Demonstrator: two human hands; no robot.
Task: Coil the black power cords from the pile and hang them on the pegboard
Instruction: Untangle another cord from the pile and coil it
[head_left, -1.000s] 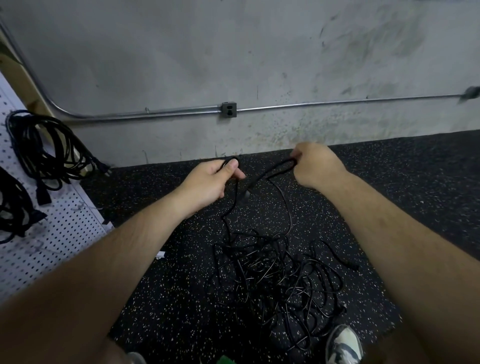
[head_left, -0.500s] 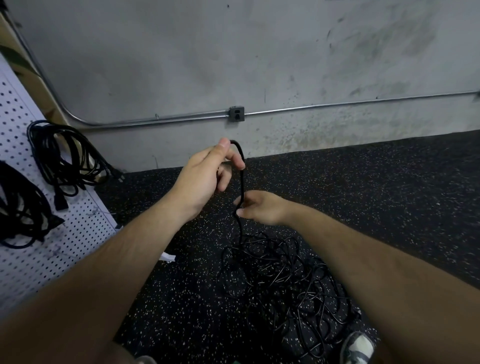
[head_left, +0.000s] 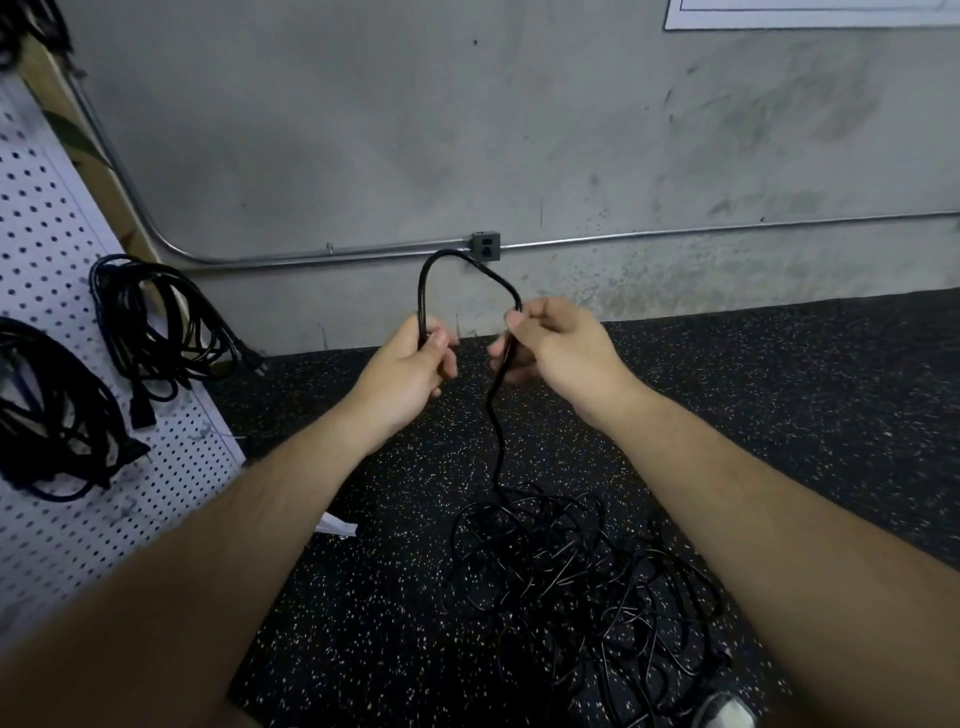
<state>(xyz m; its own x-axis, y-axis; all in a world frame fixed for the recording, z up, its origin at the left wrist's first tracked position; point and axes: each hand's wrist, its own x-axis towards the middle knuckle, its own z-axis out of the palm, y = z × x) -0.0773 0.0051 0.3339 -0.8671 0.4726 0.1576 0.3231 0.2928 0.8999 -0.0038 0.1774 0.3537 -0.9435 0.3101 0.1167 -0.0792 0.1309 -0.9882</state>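
Two hands share one black power cord (head_left: 422, 291): the left hand (head_left: 410, 366) has its fingers curled round one leg of it, the right hand (head_left: 558, 343) pinches the other leg between thumb and fingers, and a single arch stands up between them. I read that arch as the first loop of a coil, so this cord is barely begun. From the right hand the cord drops to the pile (head_left: 582, 587), a loose tangle on the floor (head_left: 779, 415). The pile lies well out from the floor's far edge under the wall and just beside a shoe (head_left: 722, 713). At the floor's left edge stands the pegboard (head_left: 57, 249), where at least two coiled bundles (head_left: 156, 322) already hang. How many cords the tangle holds cannot be told, but most of the work seems to remain.
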